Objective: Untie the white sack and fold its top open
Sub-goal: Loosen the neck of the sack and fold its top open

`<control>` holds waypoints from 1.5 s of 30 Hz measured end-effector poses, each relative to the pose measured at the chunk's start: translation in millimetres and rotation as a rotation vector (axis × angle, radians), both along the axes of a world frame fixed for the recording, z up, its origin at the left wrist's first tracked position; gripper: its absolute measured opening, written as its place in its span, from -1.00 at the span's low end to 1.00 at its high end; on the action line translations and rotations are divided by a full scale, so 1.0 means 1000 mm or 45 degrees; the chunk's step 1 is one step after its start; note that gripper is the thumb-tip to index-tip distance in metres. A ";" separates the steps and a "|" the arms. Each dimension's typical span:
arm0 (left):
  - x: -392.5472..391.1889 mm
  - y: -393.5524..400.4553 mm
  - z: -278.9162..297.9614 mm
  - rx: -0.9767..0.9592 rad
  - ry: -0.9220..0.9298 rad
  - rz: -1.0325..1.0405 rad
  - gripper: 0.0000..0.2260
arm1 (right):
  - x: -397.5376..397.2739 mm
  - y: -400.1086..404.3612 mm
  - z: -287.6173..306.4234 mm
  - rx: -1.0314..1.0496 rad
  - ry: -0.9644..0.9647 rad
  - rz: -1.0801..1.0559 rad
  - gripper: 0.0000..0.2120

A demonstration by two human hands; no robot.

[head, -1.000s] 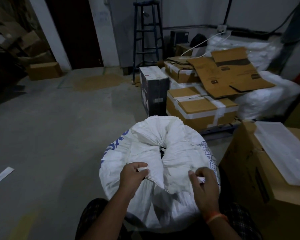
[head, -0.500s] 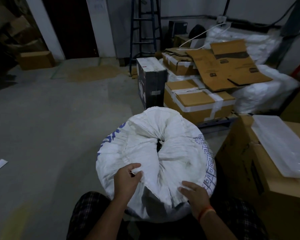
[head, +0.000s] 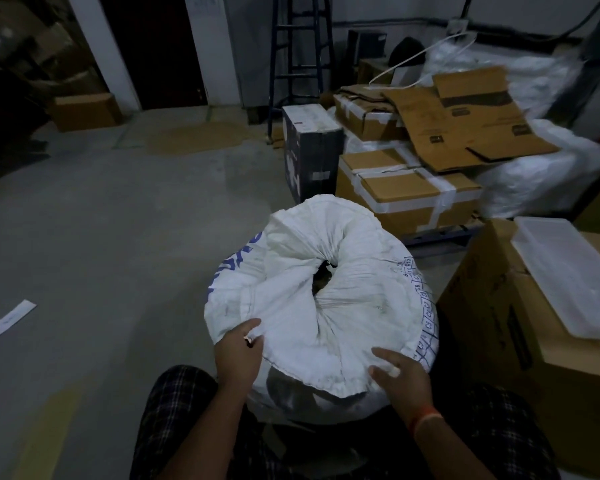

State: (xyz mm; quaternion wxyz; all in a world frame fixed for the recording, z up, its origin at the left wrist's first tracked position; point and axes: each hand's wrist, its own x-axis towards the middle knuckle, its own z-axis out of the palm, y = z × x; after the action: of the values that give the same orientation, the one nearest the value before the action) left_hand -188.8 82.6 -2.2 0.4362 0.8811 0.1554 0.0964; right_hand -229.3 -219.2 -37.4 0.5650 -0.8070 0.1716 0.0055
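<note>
**A:** So where are we with the white sack? It sits on the concrete floor right between our knees, top already rolled down into a fat ring, with a small dark opening in the middle.

**B:** Yeah, no tie visible now. The woven cloth looks thin and crinkly, soft enough to fold but probably a bit slick. Full and round, so we'd guess it's heavy and won't budge.

**A:** Grip-wise, our left hand pinches the near-left rim fabric, and our right hand rests on the loose near edge with fingers spread, not clamped.

**B:** We'd take the hem edge, not the bulge.

**A:** Room's dim: cardboard boxes stacked beyond, a big carton just beside the sack, a blue ladder at the back.
</note>
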 end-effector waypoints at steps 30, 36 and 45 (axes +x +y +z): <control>0.238 0.013 0.000 -0.786 0.602 -0.484 -0.85 | 0.335 -0.064 0.051 -0.324 -0.060 0.575 -0.76; 0.272 0.010 -0.011 -0.918 0.588 -0.564 -0.81 | 0.339 -0.073 0.048 -0.122 -0.100 0.623 -0.70; 0.342 0.003 -0.005 0.496 0.066 -0.396 -0.64 | 0.339 -0.120 0.028 -0.596 -0.150 0.456 -0.63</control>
State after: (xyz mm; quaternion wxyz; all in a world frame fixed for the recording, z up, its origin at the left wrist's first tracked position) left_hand 152.8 85.5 -7.0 0.2635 0.9640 0.0076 0.0337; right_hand 110.0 -339.6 -9.6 0.3628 -0.9316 -0.0097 0.0186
